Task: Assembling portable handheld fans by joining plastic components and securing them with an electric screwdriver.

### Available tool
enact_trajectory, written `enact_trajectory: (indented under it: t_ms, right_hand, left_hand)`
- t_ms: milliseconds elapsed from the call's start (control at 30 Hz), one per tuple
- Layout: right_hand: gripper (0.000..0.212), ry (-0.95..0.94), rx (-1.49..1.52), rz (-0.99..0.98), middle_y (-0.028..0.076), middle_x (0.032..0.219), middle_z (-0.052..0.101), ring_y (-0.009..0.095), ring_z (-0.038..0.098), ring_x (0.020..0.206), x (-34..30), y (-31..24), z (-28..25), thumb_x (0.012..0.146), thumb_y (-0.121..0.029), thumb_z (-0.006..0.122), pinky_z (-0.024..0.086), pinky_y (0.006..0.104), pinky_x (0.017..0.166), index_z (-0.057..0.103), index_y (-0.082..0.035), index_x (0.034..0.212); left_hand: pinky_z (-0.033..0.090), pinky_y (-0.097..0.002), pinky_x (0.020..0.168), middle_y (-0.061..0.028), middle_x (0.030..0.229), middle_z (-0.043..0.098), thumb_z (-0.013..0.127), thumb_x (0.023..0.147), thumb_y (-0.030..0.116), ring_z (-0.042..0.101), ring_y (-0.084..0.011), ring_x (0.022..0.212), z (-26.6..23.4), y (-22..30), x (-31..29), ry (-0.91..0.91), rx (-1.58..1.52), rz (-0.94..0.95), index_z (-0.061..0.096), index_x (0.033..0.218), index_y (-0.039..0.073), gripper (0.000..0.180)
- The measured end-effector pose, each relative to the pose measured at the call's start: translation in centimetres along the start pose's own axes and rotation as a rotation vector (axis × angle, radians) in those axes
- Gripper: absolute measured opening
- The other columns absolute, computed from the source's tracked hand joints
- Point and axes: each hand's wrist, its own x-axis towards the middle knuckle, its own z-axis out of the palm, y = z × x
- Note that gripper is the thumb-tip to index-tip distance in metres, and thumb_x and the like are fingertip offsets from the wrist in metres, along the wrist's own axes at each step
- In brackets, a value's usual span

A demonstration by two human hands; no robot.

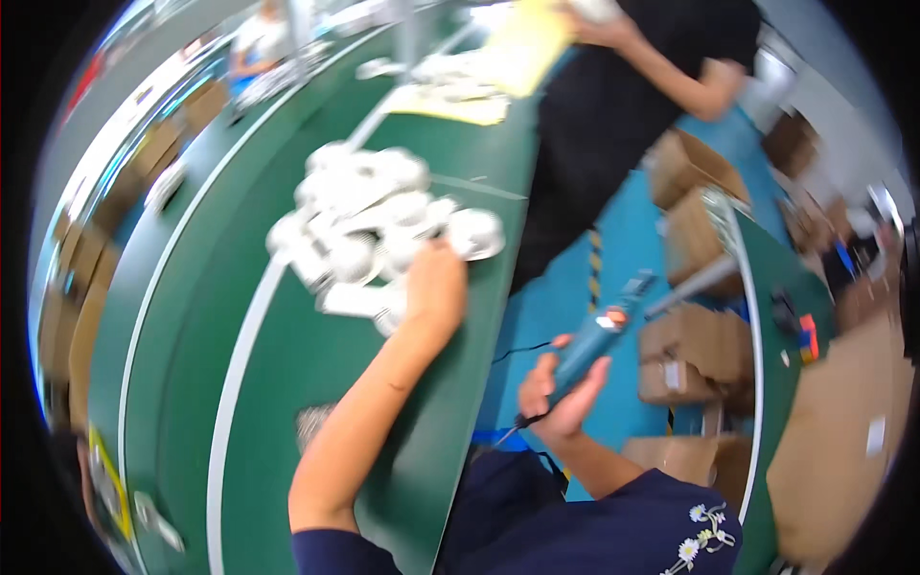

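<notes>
A pile of white rounded plastic parts [350, 206] lies on the green table [355, 369]. My left hand [436, 287] reaches into the near right side of this pile, beside a round white part [475, 234]. Its fingertips are hidden and blurred among the parts, so a grip cannot be made out. Off the table's right edge, my right hand [565, 393] is closed around a teal electric screwdriver [594, 347]. The tool points up and away to the right, and a dark cord runs from its lower end.
Yellow sheets [450, 103] with more white parts lie farther along the table. A co-worker in black [613, 125] stands at the far right side. Cardboard boxes [695, 355] stand on the blue floor. A small grey patterned object [312, 422] lies by my left forearm.
</notes>
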Motion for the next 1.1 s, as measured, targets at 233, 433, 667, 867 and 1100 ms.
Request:
enact_trajectory:
  t_ms: [233,433,667,867,1100]
  right_hand:
    - [0.07,-0.098,0.047,0.136,0.005,0.064,0.047,0.013,0.043,0.04,-0.7,1.4,-0.5,0.094,-0.07,0.031,0.039,0.027,0.038,0.039,-0.005,0.118]
    - [0.079,-0.23,0.124,0.379,0.003,0.063,0.049,0.015,0.046,0.041,-4.1,7.2,0.7,0.085,-0.078,0.042,0.038,0.0275,0.04,0.046,-0.008,0.122]
    - [0.064,-0.479,0.238,0.508,0.006,0.066,0.046,0.018,0.045,0.043,-4.3,10.3,0.6,0.096,-0.065,0.036,0.04,0.0314,0.036,0.041,-0.009,0.126]
    - [0.058,-0.458,0.078,0.516,0.006,0.066,0.045,0.015,0.041,0.038,-4.2,11.0,0.7,0.1,-0.059,0.031,0.037,0.0269,0.031,0.037,-0.007,0.125]
    - [0.064,-0.26,-0.021,0.593,0.001,0.062,0.045,0.014,0.04,0.042,-5.0,10.3,1.0,0.086,-0.073,0.049,0.033,0.0299,0.037,0.05,-0.017,0.115]
  left_hand:
    - [0.044,-0.0435,0.084,-0.0153,0.107,0.055,0.064,0.086,0.019,0.055,-0.032,0.102,3.2,0.2,-0.3,-0.017,0.437,-0.162,0.056,0.116,0.001,0.035]
    - [0.039,-0.0445,0.093,-0.0189,0.115,0.056,0.072,0.082,0.02,0.053,-0.0357,0.109,-6.8,-0.9,-5.4,0.14,-0.017,-0.028,0.059,0.125,0.004,0.048]
    - [0.037,-0.0466,0.099,-0.0149,0.123,0.054,0.068,0.084,0.024,0.049,-0.0348,0.118,-19.0,-18.2,-23.9,0.451,0.453,-0.508,0.053,0.127,0.007,0.049]
    - [0.036,-0.0563,0.101,-0.0277,0.138,0.042,0.07,0.08,0.042,0.04,-0.0455,0.126,-29.8,-25.1,-47.6,0.379,1.139,-1.426,0.041,0.143,0.011,0.076]
    - [0.055,-0.0462,0.07,-0.0217,0.086,0.07,0.055,0.09,0.026,0.069,-0.0384,0.08,-32.5,-30.9,-54.4,0.271,0.876,-1.346,0.07,0.099,0.003,0.029]
